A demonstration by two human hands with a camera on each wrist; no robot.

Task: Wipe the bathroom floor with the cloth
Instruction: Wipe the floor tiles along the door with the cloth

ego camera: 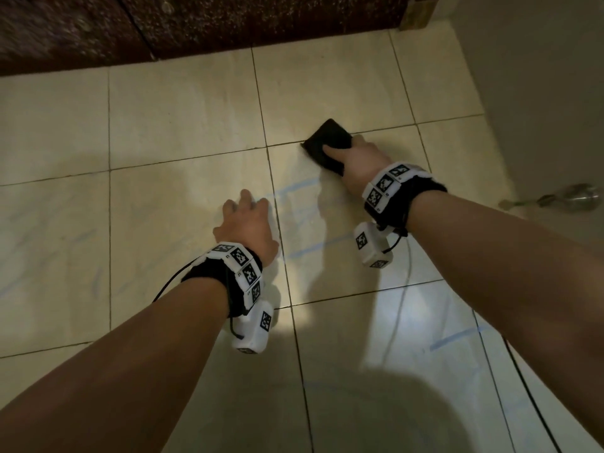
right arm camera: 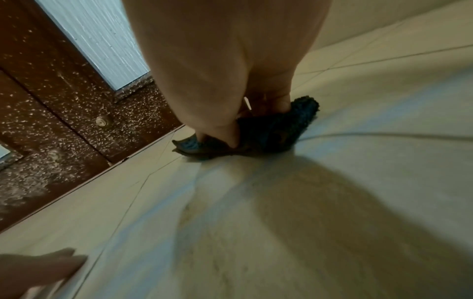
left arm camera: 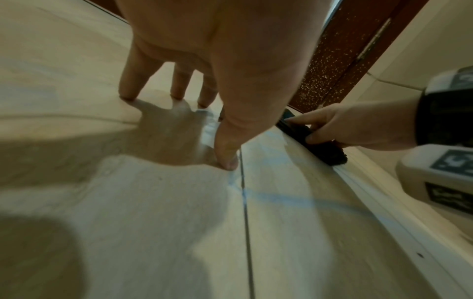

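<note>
A dark fuzzy cloth (ego camera: 327, 135) lies on the cream tiled floor (ego camera: 183, 125), over a grout crossing. My right hand (ego camera: 343, 152) presses down on it, fingers on top and thumb tucked at its near edge. In the right wrist view the cloth (right arm camera: 276, 131) is bunched between thumb and fingers of the right hand (right arm camera: 256, 123). My left hand (ego camera: 245, 204) is propped on spread fingertips on the tile, holding nothing. The left wrist view shows the left hand (left arm camera: 202, 129) braced that way, with the right hand (left arm camera: 304, 129) and cloth (left arm camera: 325, 153) beyond. Faint blue marks (ego camera: 294, 191) run between the hands.
A dark brown speckled door (ego camera: 196, 24) closes off the far side of the floor. A pale wall (ego camera: 539, 93) rises on the right, with a metal fitting (ego camera: 575, 199) low against it. A thin cable (ego camera: 405, 289) hangs from my right wrist.
</note>
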